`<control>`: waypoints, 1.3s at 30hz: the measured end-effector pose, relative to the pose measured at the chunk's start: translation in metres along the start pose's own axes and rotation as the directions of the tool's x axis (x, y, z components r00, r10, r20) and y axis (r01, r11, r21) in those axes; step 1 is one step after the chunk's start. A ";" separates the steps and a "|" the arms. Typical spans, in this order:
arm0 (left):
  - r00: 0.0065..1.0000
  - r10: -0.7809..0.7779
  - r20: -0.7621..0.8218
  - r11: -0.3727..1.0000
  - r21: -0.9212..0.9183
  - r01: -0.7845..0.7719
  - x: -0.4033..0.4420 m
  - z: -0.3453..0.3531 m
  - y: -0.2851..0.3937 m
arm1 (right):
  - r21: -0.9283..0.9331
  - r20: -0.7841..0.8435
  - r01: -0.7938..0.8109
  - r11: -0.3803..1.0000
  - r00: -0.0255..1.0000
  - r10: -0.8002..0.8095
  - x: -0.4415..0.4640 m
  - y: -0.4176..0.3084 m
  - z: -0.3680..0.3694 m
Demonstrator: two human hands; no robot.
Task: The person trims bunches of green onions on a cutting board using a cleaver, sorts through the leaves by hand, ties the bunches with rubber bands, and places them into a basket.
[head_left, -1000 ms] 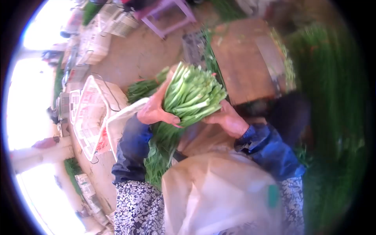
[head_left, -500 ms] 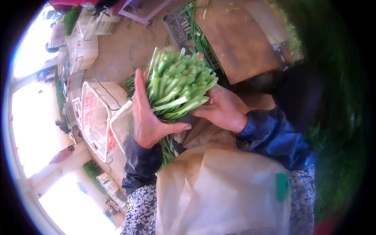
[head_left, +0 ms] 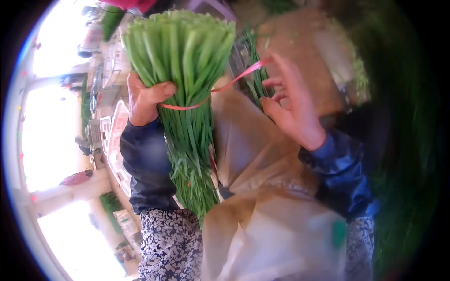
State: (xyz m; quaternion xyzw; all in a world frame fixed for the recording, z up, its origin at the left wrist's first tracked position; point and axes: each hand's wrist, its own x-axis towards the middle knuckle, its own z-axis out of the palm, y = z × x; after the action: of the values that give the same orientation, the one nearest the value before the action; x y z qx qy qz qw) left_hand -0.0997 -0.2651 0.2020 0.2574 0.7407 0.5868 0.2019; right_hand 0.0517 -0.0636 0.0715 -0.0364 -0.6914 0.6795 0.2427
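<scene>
A thick bunch of garlic chives (head_left: 187, 51) stands upright before me, its pale cut ends at the top and thin dark leaves hanging down. My left hand (head_left: 144, 100) is wrapped around its left side, thumb across the front. A pink-red tie (head_left: 236, 78) circles the bunch just below that thumb and stretches taut to the upper right. My right hand (head_left: 297, 107), raised right of the bunch, pinches the loose end of this tie, with the other fingers curled. The rear of the bunch is hidden.
A brown board (head_left: 302, 51) with green scraps lies behind my right hand, and loose chives (head_left: 255, 77) lie along its left edge. White baskets (head_left: 119, 140) stand at the left. A pale apron (head_left: 272, 234) covers my lap. Blurred greenery (head_left: 408, 164) fills the right side.
The bunch has turned from cut ends facing me to upright and moved up and left. My left hand has closed around it. My right hand has left the stems and now pulls the tie outward.
</scene>
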 end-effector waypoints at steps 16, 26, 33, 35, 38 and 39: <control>0.664 0.446 -0.601 0.640 -0.305 -0.706 -0.032 0.026 -0.069 | 0.060 0.839 0.089 0.994 0.536 -0.099 0.109 -0.168 -0.017; 0.607 -0.747 0.271 0.524 0.802 0.286 -0.264 0.017 -0.066 | 0.032 0.795 0.183 0.983 0.591 -0.136 -0.027 -0.014 0.071; 0.941 0.211 -0.265 0.967 0.195 -0.162 -0.150 0.061 -0.027 | -0.047 0.826 0.422 0.905 0.526 -0.203 -0.033 -0.013 0.078; 0.983 0.089 -0.158 0.840 0.542 0.012 -0.153 0.072 -0.089 | -0.028 0.732 0.404 0.914 0.631 -0.257 -0.039 -0.008 0.072; 0.981 0.160 -0.107 0.834 0.546 -0.077 -0.170 0.064 -0.100 | 0.034 0.690 0.138 0.990 0.714 -0.123 -0.047 -0.003 0.068; 0.981 0.163 -0.109 0.895 0.435 -0.100 -0.176 0.062 -0.100 | 0.150 0.654 -0.040 0.988 0.754 -0.069 -0.051 -0.002 0.068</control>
State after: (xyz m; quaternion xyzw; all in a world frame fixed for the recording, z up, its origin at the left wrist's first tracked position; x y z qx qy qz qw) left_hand 0.0616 -0.3444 0.0903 0.3023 0.8445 0.4395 0.0468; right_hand 0.0706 -0.1459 0.0613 0.2287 -0.6779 0.6986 -0.0082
